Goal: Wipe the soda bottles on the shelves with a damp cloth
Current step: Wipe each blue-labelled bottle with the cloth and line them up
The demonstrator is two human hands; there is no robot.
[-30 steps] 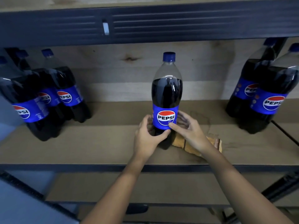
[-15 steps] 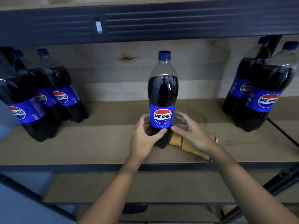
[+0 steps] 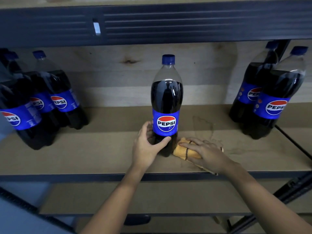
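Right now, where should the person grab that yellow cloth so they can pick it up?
Probably around its rolled middle, near the dark stripe, coming down from above. The yellow cloth lies bunched flat on the shelf beside the middle bottle, and the right hand already rests on top of it, so curling the fingers around the roll looks easiest.

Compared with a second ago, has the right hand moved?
Yes. The right hand has left the label of the middle bottle and dropped down onto the orange cloth lying on the shelf beside the bottle's base.
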